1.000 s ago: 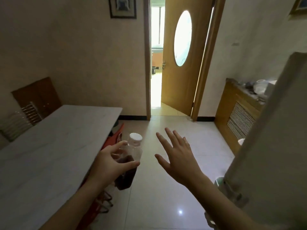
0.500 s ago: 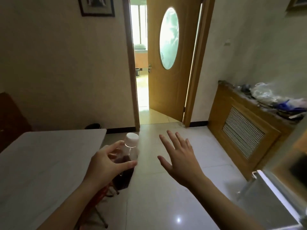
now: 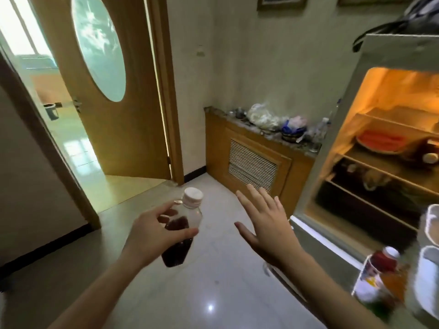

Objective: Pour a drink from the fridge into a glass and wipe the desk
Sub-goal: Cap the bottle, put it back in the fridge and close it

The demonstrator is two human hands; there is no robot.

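Note:
My left hand (image 3: 152, 233) grips a clear plastic bottle (image 3: 181, 243) with a white cap, about half full of dark drink, held upright over the floor. My right hand (image 3: 268, 224) is open beside it, fingers spread, pointing toward the fridge (image 3: 356, 96). The fridge stands open at the right, its inside lit orange, with shelves holding a plate of red food and dark containers. The door shelf at the lower right carries a red-capped juice bottle (image 3: 380, 279) and white containers. The desk and any glass are out of view.
A wooden radiator cabinet (image 3: 251, 160) with bags and small bottles on top stands against the far wall left of the fridge. An open wooden door (image 3: 114, 91) with an oval window leads to a bright room. Glossy tiled floor (image 3: 213, 293) lies below my hands.
The view has swung right: the table left the frame and the open fridge interior came into sight. Both hands keep the same pose, the left still holding the bottle.

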